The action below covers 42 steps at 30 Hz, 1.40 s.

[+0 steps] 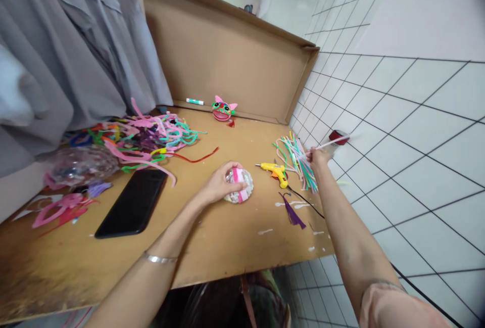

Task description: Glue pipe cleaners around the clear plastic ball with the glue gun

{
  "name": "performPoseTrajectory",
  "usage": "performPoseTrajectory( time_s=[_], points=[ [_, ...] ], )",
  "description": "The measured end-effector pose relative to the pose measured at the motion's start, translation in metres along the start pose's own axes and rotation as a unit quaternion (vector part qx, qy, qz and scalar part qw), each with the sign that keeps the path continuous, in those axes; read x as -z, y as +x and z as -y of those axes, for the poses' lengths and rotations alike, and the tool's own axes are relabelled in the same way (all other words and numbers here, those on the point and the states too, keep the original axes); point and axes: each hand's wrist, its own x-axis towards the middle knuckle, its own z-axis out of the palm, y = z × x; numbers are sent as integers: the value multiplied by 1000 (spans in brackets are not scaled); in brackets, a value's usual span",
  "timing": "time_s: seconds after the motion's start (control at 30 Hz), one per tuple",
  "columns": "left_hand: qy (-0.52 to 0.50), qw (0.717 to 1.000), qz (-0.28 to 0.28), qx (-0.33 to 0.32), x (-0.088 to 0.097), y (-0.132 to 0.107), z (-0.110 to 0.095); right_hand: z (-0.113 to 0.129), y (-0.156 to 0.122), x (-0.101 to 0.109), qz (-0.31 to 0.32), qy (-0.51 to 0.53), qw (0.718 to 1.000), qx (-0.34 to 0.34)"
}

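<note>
Head view: left fingers (229,172) cup one ball (242,194); right fingers (317,154) pinch one pink stem (334,141).

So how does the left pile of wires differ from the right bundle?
The pile is large and tangled; the bundle is small, its wires mostly straight. The pile is mainly pink and purple; the bundle mainly green and white. The pile lies apart from the left hand, which holds a ball; the bundle lies beside the right hand, which pinches a pink wire. Both rest on the table.
</note>
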Motion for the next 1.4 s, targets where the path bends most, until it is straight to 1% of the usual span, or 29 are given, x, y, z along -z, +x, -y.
performPoseTrajectory(
  time_s=[0.1,0.2,0.27,0.3,0.33,0.37,0.43,0.47,0.53,0.63,0.77,0.83,0.9,0.93,1.0,1.07,1.13,1.2,1.27,1.4],
  points=[
    [-1,1000,-3,-3,0,0,0,18,-18,-15,34,63,997,15],
    [3,1000,-4,-10,1,0,0,21,-55,-33,77,113,989,58],
    [5,1000,-4,-14,1,0,1,13,-81,-44,115,131,979,101],
    [2,1000,-7,-16,2,0,2,7,-93,-48,147,127,968,157],
    [-1,1000,-8,-21,2,0,2,-1,-103,-52,166,106,960,199],
    [-1,1000,-11,-25,2,1,2,-9,-111,-55,179,71,955,225],
    [-1,1000,-14,-27,2,1,2,-25,-121,-59,198,-3,948,249],
    [1,1000,-15,-27,3,1,1,-33,-124,-60,209,-36,943,256],
    [1,1000,-20,-22,3,0,-1,-47,-127,-62,226,-52,939,253],
    [-5,1000,-9,-10,3,-2,-6,-64,-129,-60,246,-56,936,245],
    [11,1000,-17,-20,3,-4,-8,-79,-129,-56,263,-53,936,227],
    [19,999,-19,-24,3,-5,-7,-83,-131,-53,258,-47,940,220],
    [21,999,-17,-26,3,-5,-6,-83,-134,-52,233,-36,942,240],
    [20,999,-15,-27,4,-5,-5,-81,-138,-51,212,-29,940,264],
    [16,999,-12,-25,4,-5,-4,-76,-147,-49,157,-18,928,337],
    [7,1000,-9,-20,5,-5,-4,-69,-158,-48,109,-10,902,417],
    [-7,1000,-5,-14,6,-5,-3,-64,-169,-47,78,15,863,499],
    [-20,1000,-1,-9,6,-5,-4,-63,-179,-48,51,38,822,566],
    [-26,1000,1,-2,6,-6,-4,-64,-188,-50,32,48,793,606],
    [-21,1000,2,-6,7,-6,-5,-66,-200,-55,30,54,769,636]
  ],
)
